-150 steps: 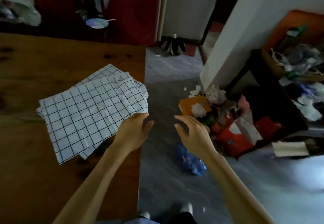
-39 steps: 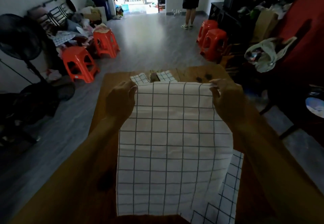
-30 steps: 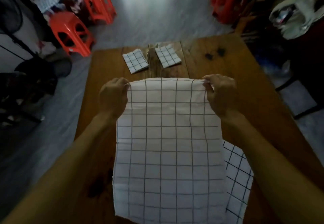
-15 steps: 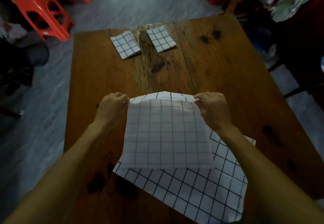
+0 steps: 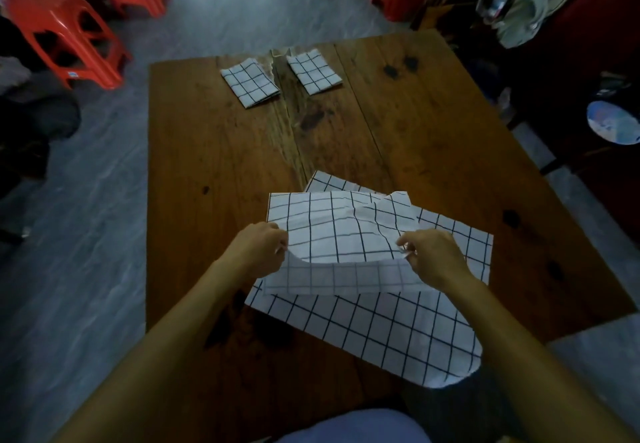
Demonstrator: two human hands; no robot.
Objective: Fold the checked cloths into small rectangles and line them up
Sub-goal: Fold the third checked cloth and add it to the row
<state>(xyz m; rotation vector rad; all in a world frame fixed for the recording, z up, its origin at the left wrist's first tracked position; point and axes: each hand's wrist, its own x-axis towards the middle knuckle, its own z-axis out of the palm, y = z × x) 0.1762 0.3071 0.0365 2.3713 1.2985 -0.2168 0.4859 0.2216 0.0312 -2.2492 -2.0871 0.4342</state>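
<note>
Both hands pinch the near edge of a checked cloth (image 5: 341,234): the left hand (image 5: 258,250) at its left corner, the right hand (image 5: 431,257) at its right, fingers curled on the fabric. The cloth stretches between them, folded over itself, resting on another spread checked cloth (image 5: 381,331) beneath the hands on the wooden counter (image 5: 207,151). Well beyond the hands, two small folded rectangles (image 5: 250,82) (image 5: 314,69) lie side by side.

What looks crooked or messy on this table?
The two folded cloths at the far edge splay apart, not squared. The cloth being folded is rumpled at its far right corner, lying skewed over another cloth.
</note>
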